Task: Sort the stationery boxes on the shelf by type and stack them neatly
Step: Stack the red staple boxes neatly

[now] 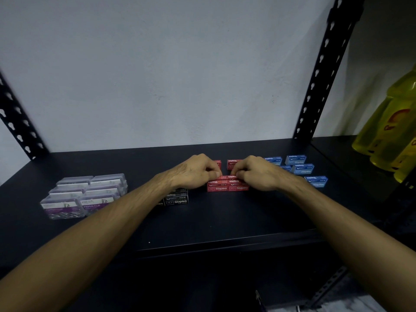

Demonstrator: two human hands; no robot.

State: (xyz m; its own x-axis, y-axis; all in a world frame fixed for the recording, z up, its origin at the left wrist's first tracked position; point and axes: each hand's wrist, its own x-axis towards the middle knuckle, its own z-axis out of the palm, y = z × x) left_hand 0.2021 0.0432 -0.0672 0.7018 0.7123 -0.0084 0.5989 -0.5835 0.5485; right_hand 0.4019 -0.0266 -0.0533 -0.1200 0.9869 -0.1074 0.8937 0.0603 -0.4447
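Clear paper-clip boxes [84,194] are stacked in a block well to the left of the left hand [193,171]; metal clips are seen through the front ones. Black staple boxes [176,198] are stacked just below the left wrist, partly hidden by the forearm. A red stack [227,186] of staple boxes lies between and just under both hands. A red box [228,177] on top of that stack is pinched at its left end by the curled left fingers and at its right end by the curled fingers of the right hand [258,174]. More red boxes [231,163] are seen beyond the knuckles. Blue boxes [302,168] are scattered singly to the right of the right hand. All rest on the dark shelf [225,221].
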